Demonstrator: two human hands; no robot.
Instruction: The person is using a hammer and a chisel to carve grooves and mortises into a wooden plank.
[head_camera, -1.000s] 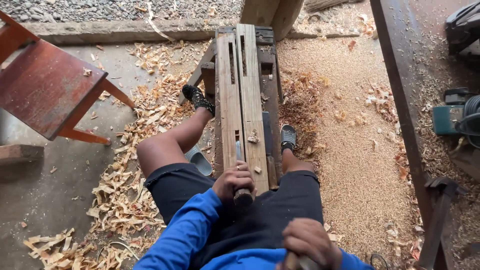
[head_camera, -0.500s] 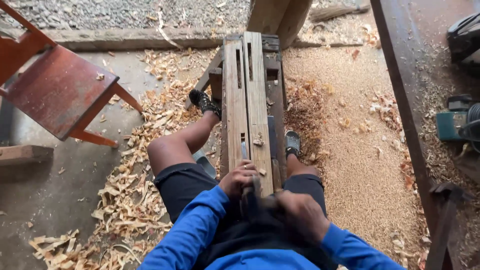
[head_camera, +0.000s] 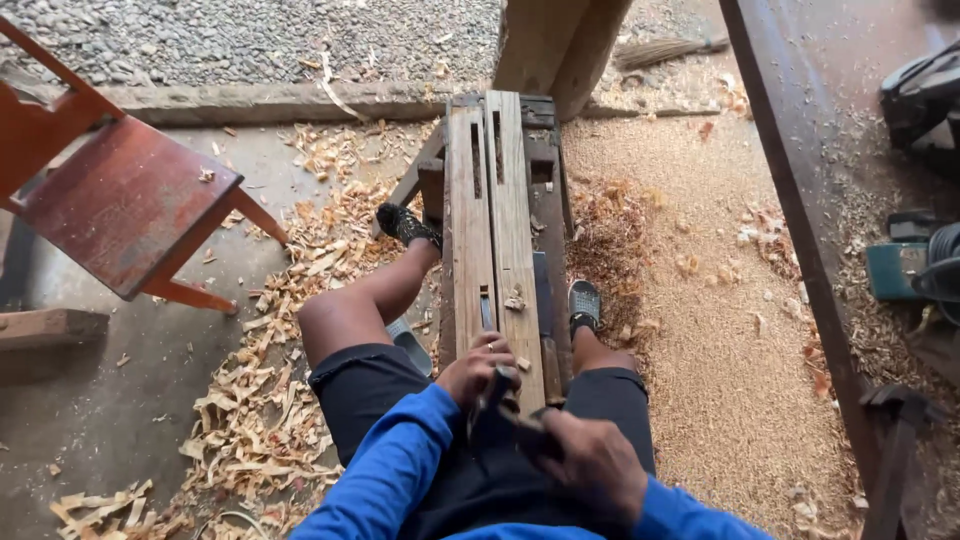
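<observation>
Astride the mortised timber, which runs straight away from the body: left hand closed on a chisel, prob.; right hand clasps a dark tool just behind.

Ahead of the left hand a narrow wooden bench runs away from the person, bearing two slotted planks side by side (a few small chips lie on them). The concrete floor to that hand's left carries curled wood shavings; to the right of the right hand lies fine sawdust.
</observation>
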